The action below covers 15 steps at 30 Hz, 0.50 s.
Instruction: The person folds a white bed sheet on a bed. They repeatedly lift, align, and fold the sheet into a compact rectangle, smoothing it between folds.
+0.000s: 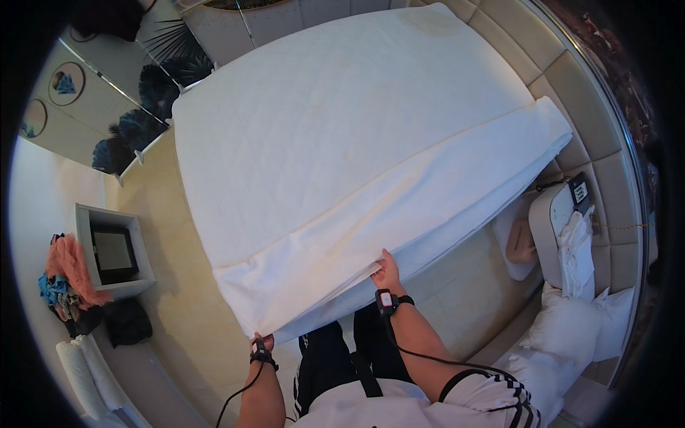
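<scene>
A white fitted cover (321, 144) lies over a large mattress, and its skirt (406, 198) hangs down on the side nearest me. My left hand (262, 341) grips the lower edge of that cover at the near left corner. Further right along the same side, my right hand (386, 272) pinches the cover's hem between thumb and fingers. Under the lifted hem, the white side of the mattress or base (342, 305) shows. Both wrists wear a small strapped device with a cable. Parts of the fingers are hidden by the fabric.
A padded beige headboard (567, 80) runs along the right. Beside it stands a white bedside table (548, 224) with white cloth (577, 251) on it. White pillows (567, 321) are piled at lower right. A grey safe cabinet (144, 273), clothes (75, 262) and a folding screen (128, 96) stand left.
</scene>
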Motion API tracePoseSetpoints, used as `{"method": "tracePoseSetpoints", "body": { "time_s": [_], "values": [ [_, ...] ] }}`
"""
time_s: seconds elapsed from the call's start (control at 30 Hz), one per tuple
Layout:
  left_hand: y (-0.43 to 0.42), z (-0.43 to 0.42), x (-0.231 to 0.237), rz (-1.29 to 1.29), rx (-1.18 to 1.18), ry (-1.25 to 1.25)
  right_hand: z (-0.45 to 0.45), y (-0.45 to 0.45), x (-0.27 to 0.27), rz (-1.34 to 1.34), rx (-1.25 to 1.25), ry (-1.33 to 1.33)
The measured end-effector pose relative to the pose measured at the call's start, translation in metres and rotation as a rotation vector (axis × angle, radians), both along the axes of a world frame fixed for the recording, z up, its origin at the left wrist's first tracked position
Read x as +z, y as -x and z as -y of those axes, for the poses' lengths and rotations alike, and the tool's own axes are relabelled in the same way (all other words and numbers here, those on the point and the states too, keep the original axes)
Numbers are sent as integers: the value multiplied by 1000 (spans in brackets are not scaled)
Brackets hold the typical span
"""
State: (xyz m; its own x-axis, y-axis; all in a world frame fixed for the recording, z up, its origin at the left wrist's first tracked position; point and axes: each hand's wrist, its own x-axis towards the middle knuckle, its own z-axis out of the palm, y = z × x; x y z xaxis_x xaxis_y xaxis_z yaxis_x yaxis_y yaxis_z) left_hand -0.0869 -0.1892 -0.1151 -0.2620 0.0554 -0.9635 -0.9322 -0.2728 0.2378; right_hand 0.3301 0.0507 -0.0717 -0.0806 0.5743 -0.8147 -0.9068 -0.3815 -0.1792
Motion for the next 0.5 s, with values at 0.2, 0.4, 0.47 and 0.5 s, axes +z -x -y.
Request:
{"method": "tracePoseSetpoints", "body": {
  "time_s": [0.2, 0.4, 0.47, 0.5],
  "values": [
    [-94, -47, 32, 323, -420, -375, 1, 1, 7, 106, 19, 107],
    [-267, -176, 73, 293, -643, -458, 21, -12, 7, -4, 70, -20],
    [-288, -197, 83, 222, -602, -461, 20, -15, 10, 32, 123, -89],
    [-294, -205, 88, 193, -559, -443, 17, -15, 11, 42, 119, -45]
  ]
}}
